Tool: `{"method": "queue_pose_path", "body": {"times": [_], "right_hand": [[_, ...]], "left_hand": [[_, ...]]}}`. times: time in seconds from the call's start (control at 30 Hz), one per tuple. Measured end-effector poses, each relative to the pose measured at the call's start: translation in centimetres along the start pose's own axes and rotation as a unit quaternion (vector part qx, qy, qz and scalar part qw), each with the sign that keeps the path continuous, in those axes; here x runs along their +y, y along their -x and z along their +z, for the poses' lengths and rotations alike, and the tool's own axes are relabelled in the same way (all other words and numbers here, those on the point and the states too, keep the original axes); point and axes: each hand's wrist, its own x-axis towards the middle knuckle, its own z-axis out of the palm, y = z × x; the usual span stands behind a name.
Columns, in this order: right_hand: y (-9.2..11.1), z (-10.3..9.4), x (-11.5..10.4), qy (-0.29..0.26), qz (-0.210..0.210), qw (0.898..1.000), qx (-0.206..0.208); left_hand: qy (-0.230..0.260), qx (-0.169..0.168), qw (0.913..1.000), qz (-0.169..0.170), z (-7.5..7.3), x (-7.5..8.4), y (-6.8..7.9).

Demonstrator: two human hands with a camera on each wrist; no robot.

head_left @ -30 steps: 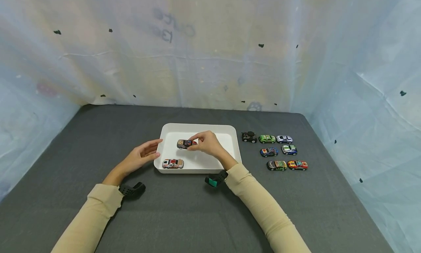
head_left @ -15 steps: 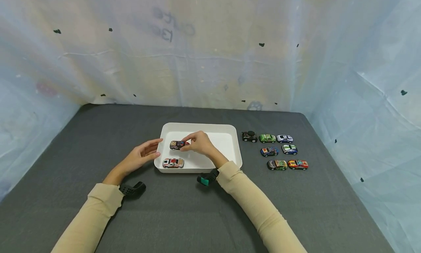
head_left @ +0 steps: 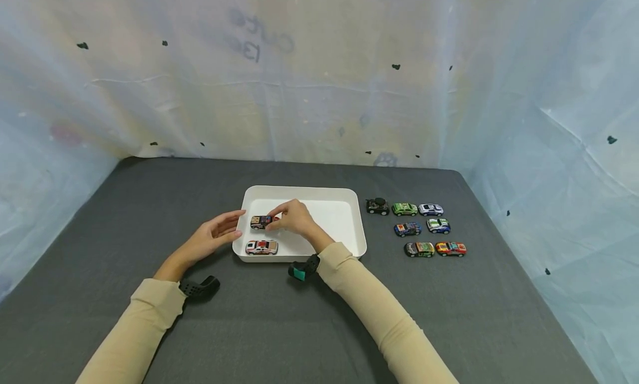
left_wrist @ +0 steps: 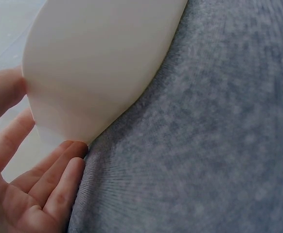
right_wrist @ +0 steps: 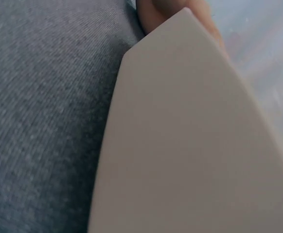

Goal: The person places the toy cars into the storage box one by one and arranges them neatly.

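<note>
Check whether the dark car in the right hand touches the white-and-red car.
Apart. The head view shows a strip of bare white tray between the dark car and the white-and-red car.

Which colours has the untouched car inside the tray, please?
The untouched car is white with red and tan parts, clearest in the head view.

I see soft light on the pale sheets, with a few shiny streaks. Faint shadows lie on the gray cloth beside the sleeves. The wrist views are dimmer and fuzzier, and the tray looks dull there.
</note>
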Motion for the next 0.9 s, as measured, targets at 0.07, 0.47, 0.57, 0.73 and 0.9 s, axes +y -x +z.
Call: {"method": "queue_pose_path", "body": {"times": [0.07,0.47,0.57,0.73,0.9], "right_hand": [[-0.07,0.13,0.1,0.01,0.003,1.0,0.004],[-0.35,0.66,0.59,0.021,0.027,0.999,-0.005],[-0.3,0.66,0.49,0.025,0.029,0.999,-0.008],[-0.11,0.53,0.2,0.02,0.027,0.999,-0.006],[0.41,0.02,-0.2,-0.009,0.021,1.0,-0.005]], "left_hand": [[0.0,-0.001,1.0,0.0,-0.01,0.04,-0.01],[0.021,-0.006,0.9996,0.016,-0.04,0.17,0.02],[0.019,-0.007,0.9997,0.014,-0.05,0.24,0.06],[0.018,-0.008,0.9997,0.014,-0.07,0.29,0.07],[0.021,-0.007,0.9996,0.016,-0.05,0.14,0.05]]}}
